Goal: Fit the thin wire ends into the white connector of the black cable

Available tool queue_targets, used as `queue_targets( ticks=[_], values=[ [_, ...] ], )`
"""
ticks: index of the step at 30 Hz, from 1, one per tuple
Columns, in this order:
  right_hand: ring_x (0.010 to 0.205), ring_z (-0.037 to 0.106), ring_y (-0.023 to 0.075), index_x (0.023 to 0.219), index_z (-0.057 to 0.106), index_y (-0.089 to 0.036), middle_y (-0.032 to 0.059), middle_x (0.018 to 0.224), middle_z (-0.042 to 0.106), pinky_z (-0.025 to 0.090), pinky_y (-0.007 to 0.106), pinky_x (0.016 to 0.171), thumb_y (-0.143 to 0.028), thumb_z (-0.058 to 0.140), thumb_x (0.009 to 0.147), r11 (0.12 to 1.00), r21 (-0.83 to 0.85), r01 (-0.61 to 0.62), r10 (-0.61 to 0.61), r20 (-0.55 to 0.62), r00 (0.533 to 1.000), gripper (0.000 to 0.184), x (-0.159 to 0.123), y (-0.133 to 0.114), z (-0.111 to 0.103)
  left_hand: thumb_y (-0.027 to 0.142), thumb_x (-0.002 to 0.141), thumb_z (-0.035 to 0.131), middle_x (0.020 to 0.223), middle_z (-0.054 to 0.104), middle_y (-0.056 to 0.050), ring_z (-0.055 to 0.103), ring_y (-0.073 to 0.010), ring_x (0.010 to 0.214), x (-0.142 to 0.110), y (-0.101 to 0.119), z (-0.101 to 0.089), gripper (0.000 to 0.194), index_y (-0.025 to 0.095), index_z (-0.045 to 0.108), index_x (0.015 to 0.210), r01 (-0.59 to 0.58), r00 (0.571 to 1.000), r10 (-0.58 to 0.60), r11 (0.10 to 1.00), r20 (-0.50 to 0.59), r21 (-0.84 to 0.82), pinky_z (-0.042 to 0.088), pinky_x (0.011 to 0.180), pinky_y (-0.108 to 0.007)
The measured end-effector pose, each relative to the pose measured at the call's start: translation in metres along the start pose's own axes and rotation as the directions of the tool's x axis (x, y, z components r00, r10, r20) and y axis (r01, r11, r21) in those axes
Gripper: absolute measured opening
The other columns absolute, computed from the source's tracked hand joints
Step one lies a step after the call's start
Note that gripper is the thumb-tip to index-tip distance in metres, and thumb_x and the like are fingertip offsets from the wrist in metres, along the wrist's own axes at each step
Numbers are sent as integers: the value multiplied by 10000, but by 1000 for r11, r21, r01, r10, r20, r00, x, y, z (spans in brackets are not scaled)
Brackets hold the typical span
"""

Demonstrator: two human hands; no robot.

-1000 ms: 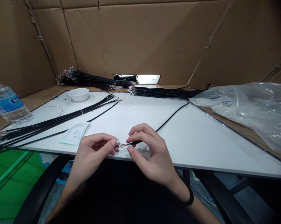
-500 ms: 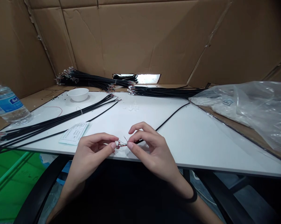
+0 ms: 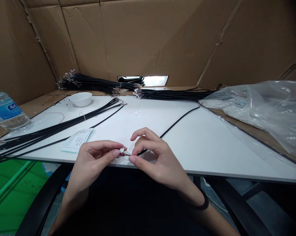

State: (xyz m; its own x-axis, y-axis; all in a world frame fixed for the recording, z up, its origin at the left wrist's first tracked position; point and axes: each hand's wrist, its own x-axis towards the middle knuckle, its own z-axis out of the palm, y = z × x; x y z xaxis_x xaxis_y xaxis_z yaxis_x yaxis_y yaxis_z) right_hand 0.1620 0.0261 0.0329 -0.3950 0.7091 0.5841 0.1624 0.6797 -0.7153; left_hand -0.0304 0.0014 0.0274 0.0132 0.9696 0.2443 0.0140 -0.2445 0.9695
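Between thumb and fingers, my left hand (image 3: pixel 96 159) pinches a small white connector (image 3: pixel 122 150) near the front edge of the table. Thin coloured wires (image 3: pixel 125 154) run from it toward my right hand (image 3: pixel 154 155), whose thumb and index finger pinch a wire. These wires come out of a black cable (image 3: pixel 175 123), which passes behind my right hand and stretches back to the right across the white tabletop. Which wires enter the connector is too small to tell.
To the left lie a bundle of black cables (image 3: pixel 59 126) and a printed label bag (image 3: pixel 77 141). A white bowl (image 3: pixel 80 99) and a water bottle (image 3: pixel 9 111) stand beyond. More cable bundles (image 3: pixel 172 95) lie along the back, with a clear plastic bag (image 3: pixel 258 108) on the right.
Both hands have shifted slightly left with the connector and cable. My right fingertips have moved onto a wire that stood up loose before, and the connector is tilted more.
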Motion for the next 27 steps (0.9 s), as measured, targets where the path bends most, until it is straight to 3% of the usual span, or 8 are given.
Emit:
queue_targets(
  ticks=[8, 13, 19, 27],
  values=[
    [898, 592, 167, 707, 641, -177, 50, 999, 586, 489, 286, 733, -105, 661, 795, 1000, 20, 22, -22, 24, 999, 116, -1, 0, -1, 178, 772, 750, 817, 781, -27, 721, -146, 730, -1, 5, 1, 93, 227, 795, 837, 1, 998, -5, 998, 62, 59, 575, 644, -170],
    [847, 580, 144, 714, 640, -173, 51, 1016, 571, 472, 225, 610, -115, 641, 819, 1000, 26, 1, -2, 40, 999, 119, -2, -1, -1, 204, 772, 741, 767, 770, -30, 699, -147, 673, -1, 7, 0, 88, 224, 802, 831, 33, 994, -45, 993, 102, 115, 561, 598, -185],
    [936, 578, 163, 742, 650, -174, 50, 1031, 570, 463, 291, 800, -137, 648, 839, 999, 51, -3, -1, 62, 998, 104, -2, 1, -2, 165, 737, 777, 724, 778, -9, 717, -132, 667, 3, 8, -7, 95, 227, 809, 802, 118, 981, -118, 993, 151, 13, 568, 620, -156],
    [968, 563, 167, 703, 670, -167, 50, 1053, 539, 425, 337, 910, -201, 697, 816, 947, 287, -142, 85, 202, 976, 121, 6, 0, -5, 152, 738, 792, 727, 789, 1, 733, -108, 648, 7, 7, -13, 112, 229, 809, 817, 170, 963, -127, 970, 237, -171, 577, 632, -113]
  ],
)
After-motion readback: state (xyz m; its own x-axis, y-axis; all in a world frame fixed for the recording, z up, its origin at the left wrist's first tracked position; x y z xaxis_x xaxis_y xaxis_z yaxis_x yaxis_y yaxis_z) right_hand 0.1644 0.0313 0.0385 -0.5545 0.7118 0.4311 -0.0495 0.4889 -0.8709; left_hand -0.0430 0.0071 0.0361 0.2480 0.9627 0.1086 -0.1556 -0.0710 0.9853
